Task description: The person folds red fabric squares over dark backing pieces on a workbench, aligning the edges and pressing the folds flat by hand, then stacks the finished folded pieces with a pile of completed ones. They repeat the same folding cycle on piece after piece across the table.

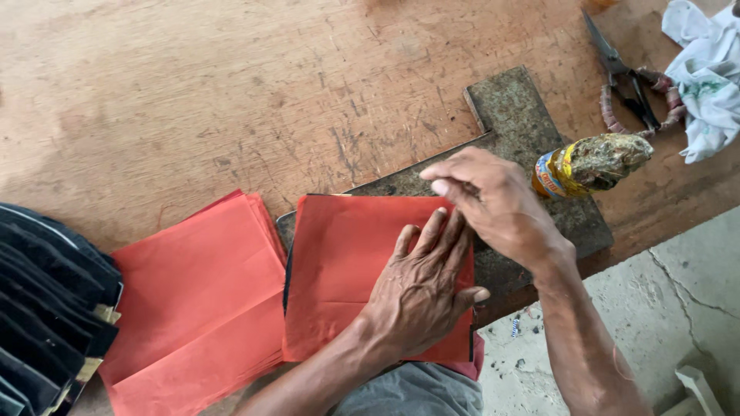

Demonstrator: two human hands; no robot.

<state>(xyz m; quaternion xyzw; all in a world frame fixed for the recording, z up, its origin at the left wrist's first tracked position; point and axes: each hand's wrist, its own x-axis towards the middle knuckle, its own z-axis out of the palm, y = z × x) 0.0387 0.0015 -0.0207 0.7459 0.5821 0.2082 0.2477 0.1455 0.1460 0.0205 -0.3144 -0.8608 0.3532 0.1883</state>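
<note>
A scarred wooden table [193,100] carries everything, reaching well beyond both hands. Under the hands lies a dark, stained metal slab [516,127], which seems to serve as a firm backing for the work. To the left of the left hand spreads a loose stack of red paper sheets [196,304], and farther left again a fanned row of black folded pieces [46,300] at the table's edge. On the slab sits the red sheet [347,262] wrapped over a dark board. The left hand [420,289] presses flat on it, fingers spread and together with the paper — apparently to keep it from slipping. The right hand [501,204] hovers just above, fingertips pinched toward the sheet's upper right edge; whether it grips the paper I cannot tell. Beyond the right hand stand a crusted bottle [590,163], scissors [628,77] and a white cloth [705,77].
</note>
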